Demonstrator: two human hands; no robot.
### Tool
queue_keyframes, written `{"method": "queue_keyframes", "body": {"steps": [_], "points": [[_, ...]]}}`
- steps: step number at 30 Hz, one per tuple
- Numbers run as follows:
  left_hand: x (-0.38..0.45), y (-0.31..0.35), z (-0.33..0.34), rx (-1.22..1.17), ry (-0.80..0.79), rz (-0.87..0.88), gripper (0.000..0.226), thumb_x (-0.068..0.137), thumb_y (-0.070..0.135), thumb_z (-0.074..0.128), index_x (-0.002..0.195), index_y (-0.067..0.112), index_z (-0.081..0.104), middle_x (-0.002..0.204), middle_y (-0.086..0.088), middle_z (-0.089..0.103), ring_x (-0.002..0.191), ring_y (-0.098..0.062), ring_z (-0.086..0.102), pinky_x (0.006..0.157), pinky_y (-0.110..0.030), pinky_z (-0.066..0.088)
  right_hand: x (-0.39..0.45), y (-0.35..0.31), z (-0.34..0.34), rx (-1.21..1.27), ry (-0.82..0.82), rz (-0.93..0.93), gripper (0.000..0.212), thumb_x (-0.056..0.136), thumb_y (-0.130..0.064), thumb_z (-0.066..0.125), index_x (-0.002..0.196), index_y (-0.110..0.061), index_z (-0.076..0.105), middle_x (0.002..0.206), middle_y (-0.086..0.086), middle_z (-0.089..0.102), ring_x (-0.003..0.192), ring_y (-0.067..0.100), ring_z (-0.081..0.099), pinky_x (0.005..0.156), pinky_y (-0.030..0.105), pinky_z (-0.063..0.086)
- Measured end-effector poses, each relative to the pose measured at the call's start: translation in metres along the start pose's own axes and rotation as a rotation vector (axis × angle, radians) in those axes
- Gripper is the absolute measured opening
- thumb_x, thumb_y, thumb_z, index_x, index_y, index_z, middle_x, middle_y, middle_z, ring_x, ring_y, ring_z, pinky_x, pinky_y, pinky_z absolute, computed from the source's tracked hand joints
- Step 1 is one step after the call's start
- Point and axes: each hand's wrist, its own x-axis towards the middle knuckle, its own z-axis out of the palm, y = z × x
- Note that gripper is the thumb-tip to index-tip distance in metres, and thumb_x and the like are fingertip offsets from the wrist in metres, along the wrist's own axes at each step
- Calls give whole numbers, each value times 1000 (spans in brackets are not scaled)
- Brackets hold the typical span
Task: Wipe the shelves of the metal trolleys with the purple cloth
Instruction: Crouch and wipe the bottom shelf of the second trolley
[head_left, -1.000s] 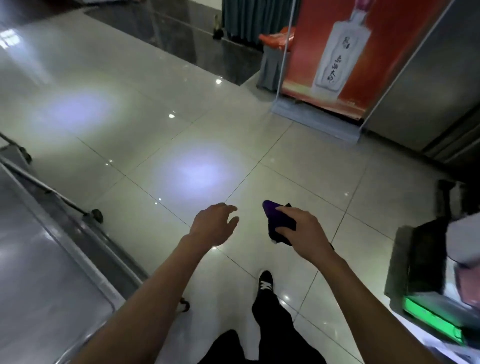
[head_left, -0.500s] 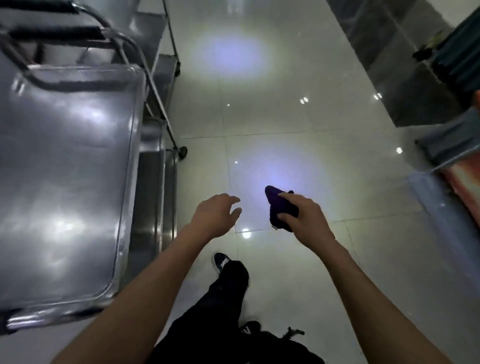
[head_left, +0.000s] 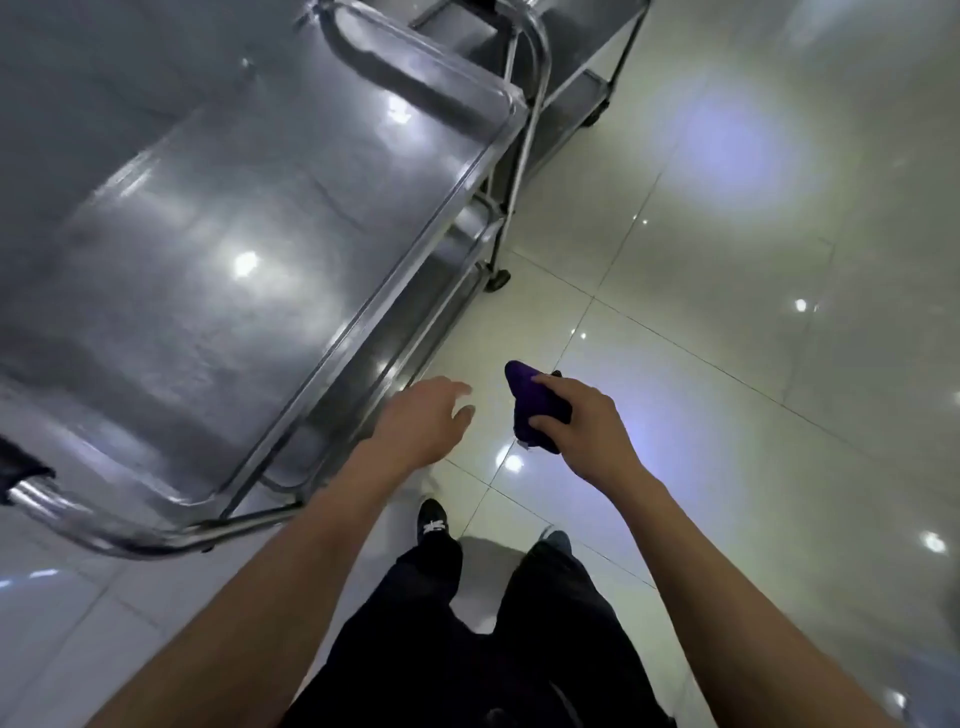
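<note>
A steel trolley fills the left of the head view, its bare top shelf (head_left: 218, 249) tilted across the frame with lower shelves (head_left: 457, 244) showing under its right edge. My right hand (head_left: 587, 431) grips a folded purple cloth (head_left: 535, 402) in the air over the floor, a little right of the trolley's near corner. My left hand (head_left: 421, 421) hangs with relaxed fingers beside the trolley's edge and holds nothing. The two hands are a short gap apart.
A second steel trolley (head_left: 571, 73) stands behind the first at the top. Glossy pale floor tiles (head_left: 727, 312) stretch to the right with light reflections. My legs and shoes (head_left: 434, 519) are below the hands, close to the trolley's near rail (head_left: 156, 540).
The view has swung left, so the trolley now fills the left half and the red poster is gone. Both hands keep their pose, the right still holding the cloth.
</note>
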Motion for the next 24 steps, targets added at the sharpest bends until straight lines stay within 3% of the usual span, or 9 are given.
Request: {"method": "queue_keyframes", "body": {"steps": [7, 13, 24], "points": [[-15, -3, 54, -182, 90, -315, 32, 101, 33, 51, 128, 25, 66, 131, 0, 63, 119, -20, 59, 96, -30, 45, 74, 31, -10, -123, -302, -148, 52, 87, -14, 73, 136, -23, 60, 119, -1, 65, 106, 21, 61, 93, 43, 52], [-16, 11, 138, -331, 135, -618, 39, 101, 37, 52, 137, 26, 59, 140, 3, 57, 128, -21, 53, 103, -35, 41, 127, 86, 12, -206, -531, -269, 54, 85, -13, 75, 136, -22, 61, 123, 3, 66, 108, 23, 62, 97, 42, 50], [4, -57, 250, -346, 195, -752, 40, 102, 43, 49, 139, 32, 57, 141, 10, 57, 130, -15, 50, 106, -35, 39, 174, 167, 141, -220, -694, -327, 56, 84, -15, 76, 137, -24, 60, 125, 2, 66, 111, 23, 61, 98, 44, 51]]}}
